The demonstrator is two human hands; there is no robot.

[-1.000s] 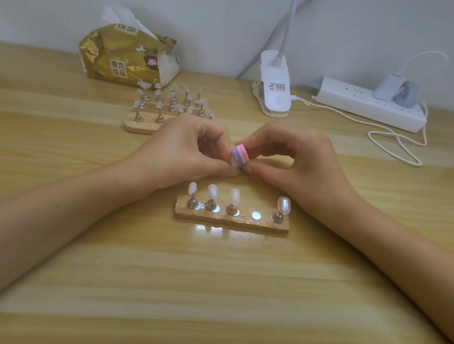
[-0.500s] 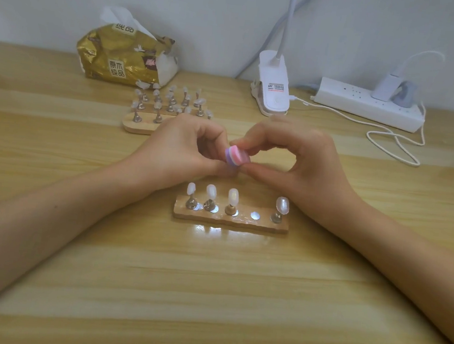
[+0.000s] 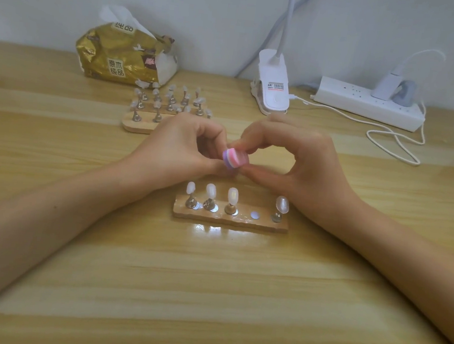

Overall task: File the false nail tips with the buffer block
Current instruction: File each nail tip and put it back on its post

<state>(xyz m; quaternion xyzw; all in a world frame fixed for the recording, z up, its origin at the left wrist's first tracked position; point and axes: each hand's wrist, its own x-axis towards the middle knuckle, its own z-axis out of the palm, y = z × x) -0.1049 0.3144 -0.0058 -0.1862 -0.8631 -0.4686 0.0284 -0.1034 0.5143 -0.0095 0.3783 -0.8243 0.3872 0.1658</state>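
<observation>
**Buffer block pinched above a wooden nail-tip stand**

The right hand (image 3: 298,165) pinches the buffer block (image 3: 235,158) between thumb and curled forefinger. The block is small and rounded, banded in pink, white and purple layers, and sits in the air just behind the near stand (image 3: 229,219). The left hand (image 3: 178,150) is curled, its fingertips closed in against the block's left side. Whether they hold anything cannot be told, since the block and the fingers hide that spot.

The near stand is a flat, pale wooden bar with rough edges, lying on the glossy wood-grain table (image 3: 208,295). It carries four false nail tips (image 3: 232,196), each a translucent oval mounted upright on a short metal peg. Three stand in a row at the left and one at the right end. Between them lies a bare round metal disc (image 3: 255,215).

A second wooden stand (image 3: 138,126), partly hidden by the left hand, holds many more tips on pegs. Behind it rests a crinkled gold foil tissue pack (image 3: 120,56) with white tissue showing at its top. A white plastic clip lamp (image 3: 274,90) and a white power strip (image 3: 365,104) with a looped cable (image 3: 392,144) lie by the wall.
</observation>
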